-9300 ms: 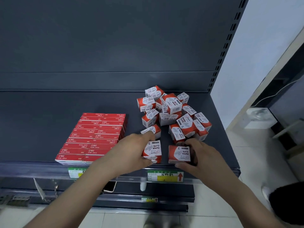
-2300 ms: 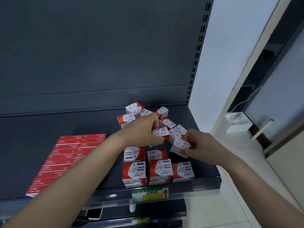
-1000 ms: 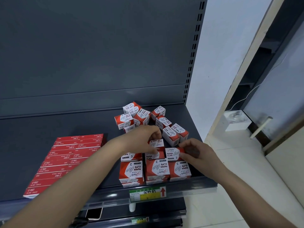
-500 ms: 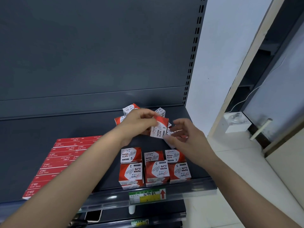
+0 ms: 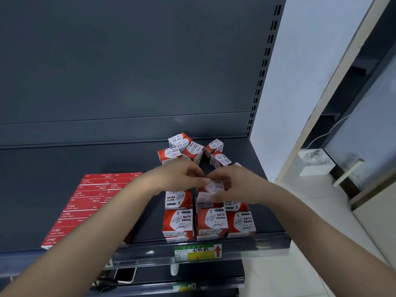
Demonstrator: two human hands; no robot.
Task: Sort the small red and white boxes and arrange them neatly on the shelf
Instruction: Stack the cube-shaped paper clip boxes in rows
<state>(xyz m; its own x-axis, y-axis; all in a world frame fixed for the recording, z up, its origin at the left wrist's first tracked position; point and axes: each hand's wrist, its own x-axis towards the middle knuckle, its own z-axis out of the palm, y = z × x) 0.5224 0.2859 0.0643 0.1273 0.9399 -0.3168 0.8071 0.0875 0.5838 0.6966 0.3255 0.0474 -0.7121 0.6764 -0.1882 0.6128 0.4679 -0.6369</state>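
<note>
Right, head camera, the only view I have. Half a second ago the left hand (image 5: 182, 179) was holding a small red-and-white cardboard box (image 5: 214, 186) up over the pile, with the right hand (image 5: 233, 187) reaching for it. Now both hands have come down and forward, and they meet just above the second row of boxes (image 5: 179, 199). The box is pinched between them, left fingertips on its near edge and right fingers curled round its far side. It's smeared with motion, so I can't tell which face is up.

The front row of three boxes (image 5: 212, 220) sits square along the lip of the dark grey metal shelf (image 5: 64, 163), same as a moment ago. The second row behind it also looks like three, though the hands cover its middle and right boxes. So I'd judge this one starts an upper layer or a third row, and the work is under halfway.

The loose pile of boxes (image 5: 188, 148) at the back right has shrunk, with a handful left to sort. The flat red cartons (image 5: 96, 202) on the left haven't moved.
</note>
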